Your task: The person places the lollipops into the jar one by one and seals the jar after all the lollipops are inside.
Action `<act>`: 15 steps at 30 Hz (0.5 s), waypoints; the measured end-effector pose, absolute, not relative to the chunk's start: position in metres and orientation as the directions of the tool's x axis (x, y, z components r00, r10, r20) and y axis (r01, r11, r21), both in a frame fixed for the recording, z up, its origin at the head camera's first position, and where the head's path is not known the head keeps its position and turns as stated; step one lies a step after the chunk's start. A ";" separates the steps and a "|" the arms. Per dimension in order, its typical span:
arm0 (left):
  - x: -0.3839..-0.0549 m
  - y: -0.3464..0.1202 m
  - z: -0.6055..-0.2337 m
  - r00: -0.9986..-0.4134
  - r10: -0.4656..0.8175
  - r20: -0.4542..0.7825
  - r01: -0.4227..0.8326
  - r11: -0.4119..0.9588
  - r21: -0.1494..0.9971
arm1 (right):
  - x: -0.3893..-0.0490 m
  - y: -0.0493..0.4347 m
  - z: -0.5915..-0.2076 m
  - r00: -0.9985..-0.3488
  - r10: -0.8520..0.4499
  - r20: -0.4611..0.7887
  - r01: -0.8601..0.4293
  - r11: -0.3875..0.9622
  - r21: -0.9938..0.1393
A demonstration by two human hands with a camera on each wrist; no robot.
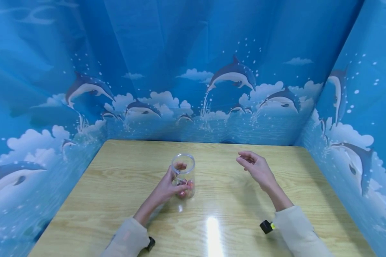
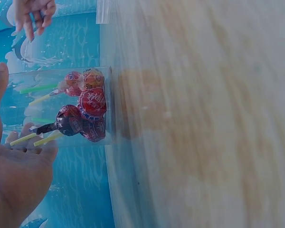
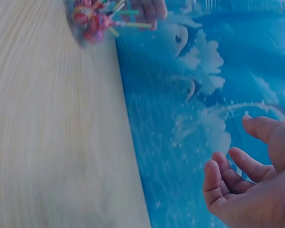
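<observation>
A clear, open-topped plastic jar point(image 1: 190, 171) stands upright left of the table's middle, its base on or close to the tabletop. Inside, at its bottom, lie several lollipops point(image 2: 92, 102) in red, orange and dark wrappers, with green and yellow sticks. My left hand point(image 1: 168, 185) holds the jar from its left side, thumb at the near side and fingers round the far side. Off to the right, my right hand point(image 1: 255, 167) hovers over the table, apart from the jar. Its fingers point(image 3: 213, 183) are loosely bent with nothing in them.
The wood-grain table point(image 1: 122, 160) is bordered by a blue curtain point(image 1: 180, 43) printed with dolphins, behind and at both sides. A clear ridged piece point(image 2: 102, 12) shows at the top of the left wrist view; what it is I cannot tell.
</observation>
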State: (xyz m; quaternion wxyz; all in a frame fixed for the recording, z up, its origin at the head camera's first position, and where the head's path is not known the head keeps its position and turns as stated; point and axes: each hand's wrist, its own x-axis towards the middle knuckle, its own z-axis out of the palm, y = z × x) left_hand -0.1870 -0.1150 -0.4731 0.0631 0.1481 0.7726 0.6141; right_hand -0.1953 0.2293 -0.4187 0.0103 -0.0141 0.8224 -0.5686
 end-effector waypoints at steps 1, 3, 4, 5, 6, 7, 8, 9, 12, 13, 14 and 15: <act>-0.187 -0.115 -0.473 -0.947 0.308 0.087 0.155 0.203 0.967 | -0.195 0.233 -0.420 -1.000 -0.023 -0.003 -0.006 0.357 -0.934; -0.187 -0.115 -0.472 -0.947 0.309 0.088 0.155 0.200 0.967 | -0.193 0.241 -0.423 -1.000 -0.005 -0.007 0.004 0.363 -0.932; -0.187 -0.115 -0.473 -0.946 0.310 0.091 0.158 0.198 0.967 | -0.193 0.245 -0.425 -1.000 0.003 -0.008 0.008 0.365 -0.931; -0.187 -0.115 -0.472 -0.947 0.309 0.090 0.156 0.196 0.968 | -0.192 0.249 -0.426 -1.000 0.009 -0.012 0.014 0.368 -0.930; -0.187 -0.115 -0.473 -0.947 0.309 0.091 0.156 0.193 0.969 | -0.191 0.252 -0.428 -1.000 0.016 -0.015 0.020 0.373 -0.928; -0.187 -0.115 -0.473 -0.947 0.309 0.090 0.156 0.194 0.969 | -0.190 0.256 -0.430 -1.000 0.024 -0.018 0.025 0.379 -0.925; -0.187 -0.115 -0.473 -0.948 0.307 0.086 0.150 0.193 0.970 | -0.189 0.260 -0.431 -0.999 0.030 -0.020 0.030 0.386 -0.922; -0.187 -0.115 -0.473 -0.948 0.307 0.085 0.150 0.194 0.970 | -0.189 0.264 -0.433 -0.999 0.036 -0.020 0.033 0.400 -0.916; -0.187 -0.115 -0.473 -0.948 0.306 0.082 0.148 0.198 0.969 | -0.186 0.276 -0.440 -0.998 0.059 -0.013 0.038 0.440 -0.897; -0.186 -0.114 -0.473 -0.949 0.306 0.081 0.148 0.201 0.968 | -0.185 0.279 -0.442 -0.998 0.067 -0.006 0.036 0.452 -0.891; -0.186 -0.114 -0.473 -0.949 0.306 0.081 0.148 0.201 0.968 | -0.185 0.283 -0.444 -0.997 0.074 0.001 0.034 0.464 -0.885; -0.186 -0.114 -0.473 -0.948 0.307 0.081 0.148 0.201 0.968 | -0.184 0.286 -0.446 -0.997 0.081 0.009 0.031 0.476 -0.879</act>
